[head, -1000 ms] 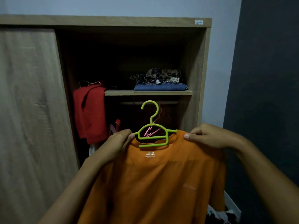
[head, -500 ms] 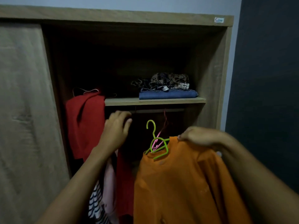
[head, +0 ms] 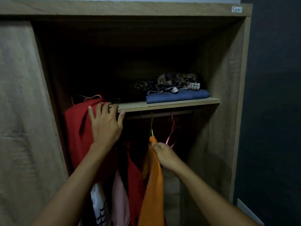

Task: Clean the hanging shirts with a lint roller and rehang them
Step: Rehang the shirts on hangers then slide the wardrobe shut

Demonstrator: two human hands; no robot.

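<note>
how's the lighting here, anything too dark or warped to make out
Head view: dim, wardrobe interior near black, rail under the shelf barely visible; head view: wide lens bends its edges; head view: orange shirt, left hand and right hand read clearly.

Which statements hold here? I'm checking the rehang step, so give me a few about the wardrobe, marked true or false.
1. The right hand pinches the orange shirt near its top. True.
2. The left hand holds a lint roller. False: it holds nothing; its spread fingers touch the shelf edge.
3. A pink hanger hangs just right of the orange shirt. True.
4. The shelf is bare. False: a folded blue cloth lies on it, with a patterned cloth on top.
</note>
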